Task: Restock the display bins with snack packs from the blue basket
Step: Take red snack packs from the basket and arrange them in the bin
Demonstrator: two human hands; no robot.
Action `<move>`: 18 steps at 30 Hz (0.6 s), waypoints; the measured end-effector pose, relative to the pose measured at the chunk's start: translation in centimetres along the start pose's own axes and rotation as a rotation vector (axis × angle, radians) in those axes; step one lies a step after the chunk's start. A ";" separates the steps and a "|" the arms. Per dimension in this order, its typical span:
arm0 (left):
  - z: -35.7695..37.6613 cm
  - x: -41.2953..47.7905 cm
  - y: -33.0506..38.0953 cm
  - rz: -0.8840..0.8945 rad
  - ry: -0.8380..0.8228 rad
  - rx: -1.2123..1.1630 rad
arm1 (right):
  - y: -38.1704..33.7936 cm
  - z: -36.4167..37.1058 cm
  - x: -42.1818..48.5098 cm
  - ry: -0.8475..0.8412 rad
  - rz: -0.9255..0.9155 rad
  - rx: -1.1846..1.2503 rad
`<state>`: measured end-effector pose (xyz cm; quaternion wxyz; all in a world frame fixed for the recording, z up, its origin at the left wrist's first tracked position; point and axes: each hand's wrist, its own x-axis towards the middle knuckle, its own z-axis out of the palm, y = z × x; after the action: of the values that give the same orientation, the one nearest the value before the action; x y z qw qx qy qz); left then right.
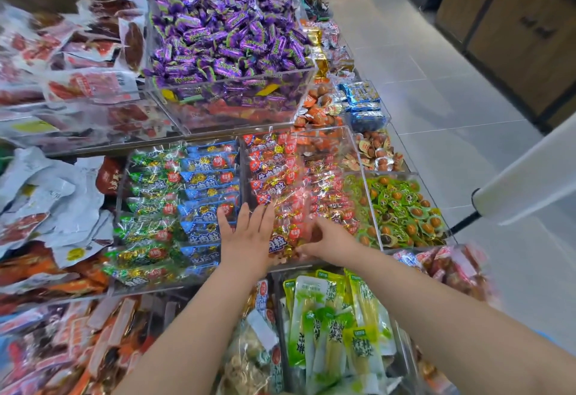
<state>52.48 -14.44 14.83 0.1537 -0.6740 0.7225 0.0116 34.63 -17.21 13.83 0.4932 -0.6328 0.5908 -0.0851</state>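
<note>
Two hands are being held over the near clear bins [149, 289]. The left hand [246, 234] is being laid flat, fingers straight and spread, across the divider [244, 173] between the blue packs [208, 176] and the red packs [274, 170]. The right hand [328, 240] is being kept at the front edge of the red packs' bin, its fingers curled round a few red packs, though the grip is being blurred. Three columns are being shown here: one of green packs [149, 182], one blue, one red, each filled nearly to the rim; the packs themselves are overlapping too much to be counted. One raised bin of purple sweets [227, 29] is being crowded against the back edge. Open room is being left only on the right, over the tiled floor [436, 98].
</note>
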 end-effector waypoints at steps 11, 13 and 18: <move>-4.1 -2.3 0.4 0.047 0.079 -0.228 | 1.4 -2.6 -4.3 0.217 0.046 0.295; -5.1 -3.3 2.4 0.103 0.256 -0.370 | 3.1 -3.0 -6.0 0.290 0.053 0.439; -4.7 -5.6 11.0 0.264 0.220 -0.780 | 10.0 -2.8 -11.7 0.510 0.171 0.678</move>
<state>40.98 -9.10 18.52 -0.1934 -0.5804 0.7563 0.2318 22.68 -7.15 13.54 0.5165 -0.3427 0.6828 -0.3869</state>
